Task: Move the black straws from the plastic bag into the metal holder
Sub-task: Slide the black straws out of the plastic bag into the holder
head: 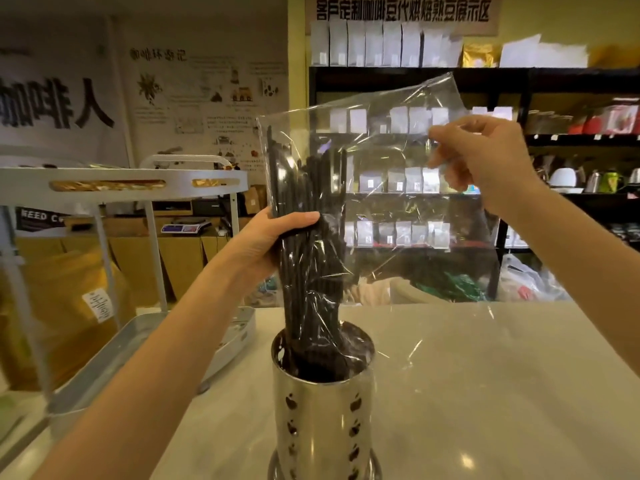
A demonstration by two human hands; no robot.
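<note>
A bundle of black straws (308, 271) stands upright with its lower ends down inside the perforated metal holder (322, 410) on the pale counter. The clear plastic bag (398, 209) is still wrapped around the upper part of the straws and hangs open over the holder's rim. My left hand (273, 237) grips the bundle at mid-height through the plastic. My right hand (485, 161) is raised at the upper right and pinches the empty upper part of the bag.
The counter (485, 393) spreads to the right and front of the holder. A white wheeled cart (138, 258) with metal trays stands close on the left. Behind the counter are black shelves (554, 140) with bags and kettles.
</note>
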